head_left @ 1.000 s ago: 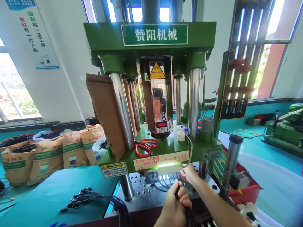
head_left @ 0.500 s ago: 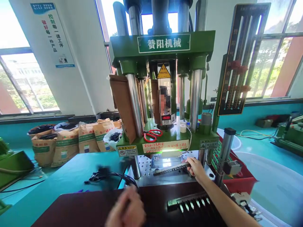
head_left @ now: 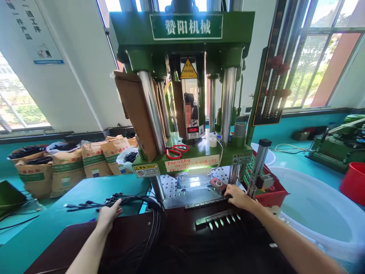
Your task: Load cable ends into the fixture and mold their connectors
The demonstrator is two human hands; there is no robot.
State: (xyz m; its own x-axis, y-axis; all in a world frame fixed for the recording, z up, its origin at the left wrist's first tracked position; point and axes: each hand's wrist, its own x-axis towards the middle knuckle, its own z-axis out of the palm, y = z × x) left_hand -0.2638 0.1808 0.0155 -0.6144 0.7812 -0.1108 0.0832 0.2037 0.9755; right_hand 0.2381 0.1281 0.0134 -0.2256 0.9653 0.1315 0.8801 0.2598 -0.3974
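We'd close our left hand [head_left: 110, 212], fingers apart, on a few leads of the cable bundle [head_left: 132, 199] on the bench [head_left: 57, 228] (not the tangle), right hand [head_left: 238, 196] flat-fingered on the mould bar [head_left: 203, 204].

black cables [head_left: 134, 198] | bundled, lying flat | metal bar [head_left: 205, 204] | flat, crosswise

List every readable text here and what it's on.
"赞阳机械": green plate atop the press.
"道工序", "件产品": wall poster, cut off.
"有限公司": black upright panel, faint.
Yellow triangle sign, yellow warning label, red handwritten strip, sack print: too small to read.
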